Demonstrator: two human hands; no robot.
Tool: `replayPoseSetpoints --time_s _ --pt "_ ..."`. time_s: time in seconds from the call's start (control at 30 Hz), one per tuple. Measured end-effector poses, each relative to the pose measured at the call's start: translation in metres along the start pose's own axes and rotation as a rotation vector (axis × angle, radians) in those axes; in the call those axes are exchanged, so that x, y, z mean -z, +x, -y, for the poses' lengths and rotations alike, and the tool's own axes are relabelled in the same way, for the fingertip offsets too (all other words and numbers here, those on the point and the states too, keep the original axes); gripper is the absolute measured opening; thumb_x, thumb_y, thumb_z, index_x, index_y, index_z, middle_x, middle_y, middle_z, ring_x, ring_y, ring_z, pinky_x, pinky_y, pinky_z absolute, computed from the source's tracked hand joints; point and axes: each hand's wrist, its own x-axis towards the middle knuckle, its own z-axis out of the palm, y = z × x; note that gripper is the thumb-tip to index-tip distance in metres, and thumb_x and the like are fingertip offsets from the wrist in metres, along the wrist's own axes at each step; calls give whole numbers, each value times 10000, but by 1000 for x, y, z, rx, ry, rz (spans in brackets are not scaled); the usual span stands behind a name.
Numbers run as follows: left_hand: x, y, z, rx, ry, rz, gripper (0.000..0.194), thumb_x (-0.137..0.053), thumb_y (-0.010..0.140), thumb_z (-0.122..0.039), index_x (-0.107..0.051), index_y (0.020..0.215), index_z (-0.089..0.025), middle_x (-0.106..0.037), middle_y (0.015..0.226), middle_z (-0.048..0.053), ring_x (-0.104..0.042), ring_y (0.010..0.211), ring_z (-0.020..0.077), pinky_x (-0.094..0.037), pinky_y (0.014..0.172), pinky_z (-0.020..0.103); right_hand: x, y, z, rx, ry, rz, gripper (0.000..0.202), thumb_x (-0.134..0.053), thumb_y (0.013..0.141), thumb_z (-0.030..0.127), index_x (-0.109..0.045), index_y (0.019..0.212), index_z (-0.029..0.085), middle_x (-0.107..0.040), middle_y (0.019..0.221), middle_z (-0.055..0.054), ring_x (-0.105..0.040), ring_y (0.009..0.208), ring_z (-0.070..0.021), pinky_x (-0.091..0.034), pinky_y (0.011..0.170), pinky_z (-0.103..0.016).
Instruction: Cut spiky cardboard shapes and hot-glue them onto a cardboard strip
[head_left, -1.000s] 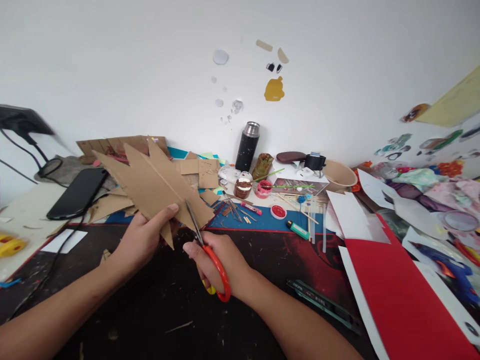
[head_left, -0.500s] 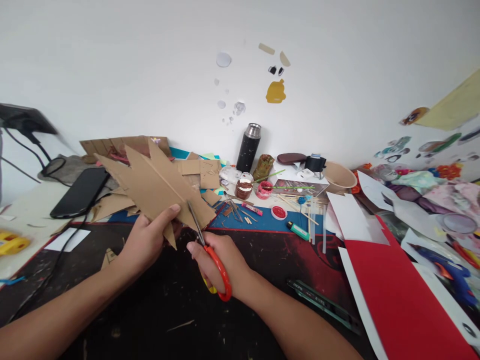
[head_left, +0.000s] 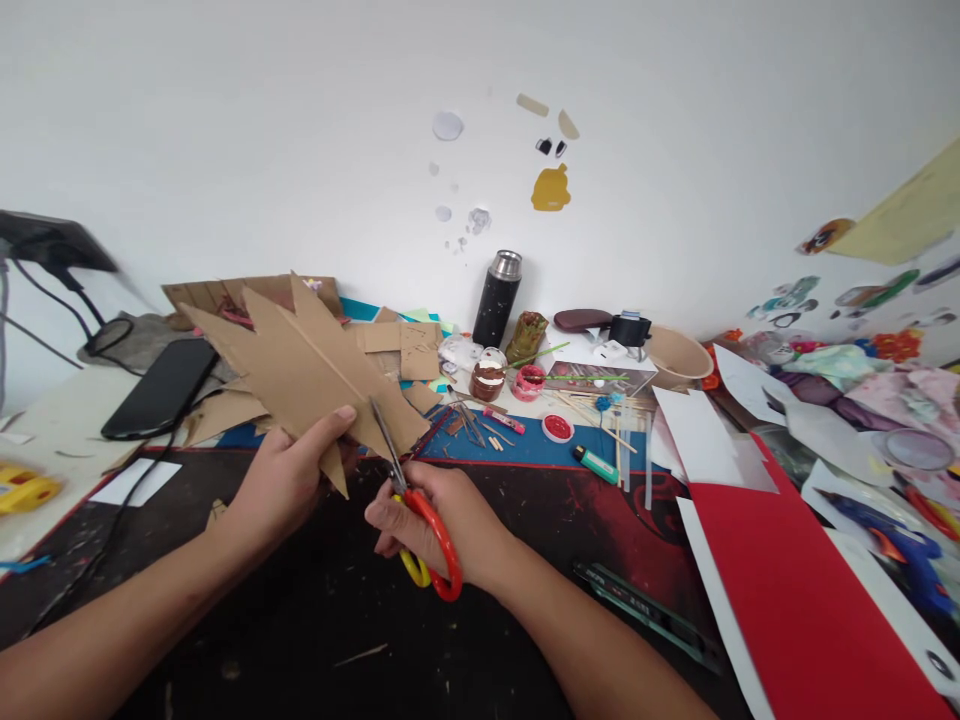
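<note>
A brown cardboard piece [head_left: 300,365] with jagged, pointed edges is raised over the table. My left hand [head_left: 296,475] pinches its lower edge, thumb on top and fingers mostly hidden underneath. In my right hand [head_left: 439,510] are scissors [head_left: 436,540] with one red and one yellow handle loop. Their blades lie across the right part of the cardboard, pointing up and left; the lower blade is largely hidden.
Behind stand a black flask [head_left: 496,300], a brown jar [head_left: 488,374] and an open pink jar [head_left: 529,381]. A phone [head_left: 161,388] lies left. A green lighter [head_left: 598,464], a dark cutter [head_left: 649,612] and red paper [head_left: 802,590] are right.
The cardboard and my left hand have shifted slightly left. The scissor handles have parted a little, with more of the yellow loop showing, and my right thumb has moved slightly left.
</note>
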Motion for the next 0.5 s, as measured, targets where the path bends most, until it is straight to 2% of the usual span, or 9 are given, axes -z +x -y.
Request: replayPoseSetpoints --time_s 0.2,0.4,0.5 --pt "-1 -3 -7 31 -107 5 449 -945 688 -578 -649 671 -242 -597 552 -16 -496 468 152 -371 457 295 4 -3 4 -18 8 43 766 -1038 752 811 -693 1125 238 -772 898 4 -796 810 -219 -638 807 -340" --pt "-4 -5 -7 42 -137 0 448 -965 673 -559 -651 667 -239 -597 545 -19 -493 459 151 -356 448 286 10 -8 13 30 -191 47 686 -993 859 777 -724 1192 241 -774 933 -4 -728 817 -206 -576 755 -303" --pt "-3 -5 -6 52 -130 4 441 -967 673 -564 -667 678 -241 -606 557 -16 -492 468 155 -354 454 292 7 -6 10 72 -126 50 679 -944 884 823 -709 1134 237 -757 919 -3 -731 802 -195 -593 759 -300"
